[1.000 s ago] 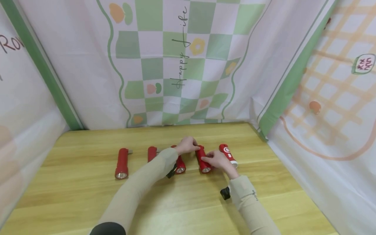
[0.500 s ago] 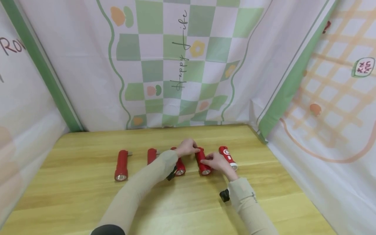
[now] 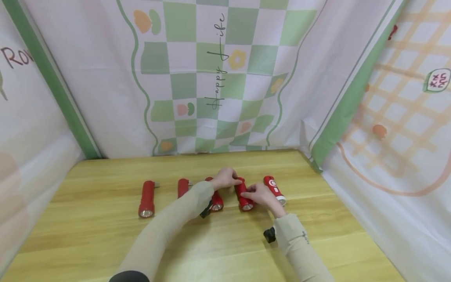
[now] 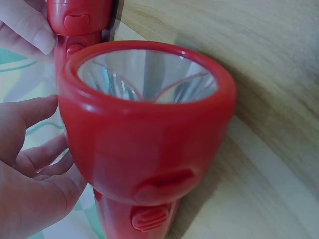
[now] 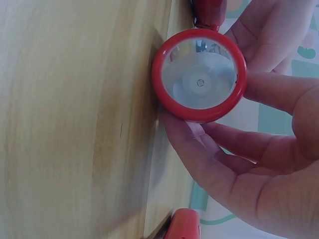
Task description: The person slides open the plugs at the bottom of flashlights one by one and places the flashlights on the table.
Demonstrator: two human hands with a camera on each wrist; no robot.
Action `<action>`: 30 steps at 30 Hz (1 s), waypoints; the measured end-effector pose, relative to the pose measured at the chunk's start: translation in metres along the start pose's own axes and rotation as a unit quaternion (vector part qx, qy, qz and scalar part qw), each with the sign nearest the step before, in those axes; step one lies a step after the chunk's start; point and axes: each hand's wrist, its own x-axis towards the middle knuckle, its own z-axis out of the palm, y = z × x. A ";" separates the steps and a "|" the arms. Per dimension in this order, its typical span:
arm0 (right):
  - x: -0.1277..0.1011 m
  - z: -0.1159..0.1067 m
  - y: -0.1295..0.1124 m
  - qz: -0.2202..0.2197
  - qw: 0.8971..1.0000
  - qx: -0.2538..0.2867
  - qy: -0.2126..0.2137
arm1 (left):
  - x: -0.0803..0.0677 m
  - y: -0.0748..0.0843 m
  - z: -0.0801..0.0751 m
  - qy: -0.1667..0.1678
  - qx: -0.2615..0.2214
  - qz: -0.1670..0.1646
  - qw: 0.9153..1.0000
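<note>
Four other red torches (image 3: 146,198) lie on the wooden table (image 3: 88,235).

Wooden table (image 3: 105,243) amid green-checked, floral printed cloth walls (image 3: 218,78).

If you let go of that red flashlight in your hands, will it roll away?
The flashlight looks round, so a sideways push might roll it a bit. Its wider lens head would probably curve its path. The shiny plastic may feel slippery, and it seems stiff.

Both beige-sleeved arms reach forward, the left hand (image 3: 224,178) and right hand (image 3: 260,194) curled close together, fingers pinching.
</note>
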 end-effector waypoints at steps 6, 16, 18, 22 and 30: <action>-0.001 0.001 -0.001 0.000 1.000 -0.002 0.003 | -0.002 0.001 0.000 0.001 -0.014 -0.010 1.000; -0.004 0.001 -0.008 0.014 1.000 0.006 0.007 | -0.007 0.004 -0.003 0.001 -0.076 -0.038 0.996; -0.004 0.001 -0.010 0.012 1.000 0.008 0.004 | -0.008 0.005 -0.005 0.001 -0.098 -0.047 0.994; -0.004 0.000 -0.011 0.012 1.000 0.010 0.006 | -0.010 0.006 -0.007 0.003 -0.129 -0.060 0.990; -0.002 0.001 -0.009 0.025 1.000 0.011 0.007 | -0.014 0.009 -0.008 0.008 -0.155 -0.068 0.986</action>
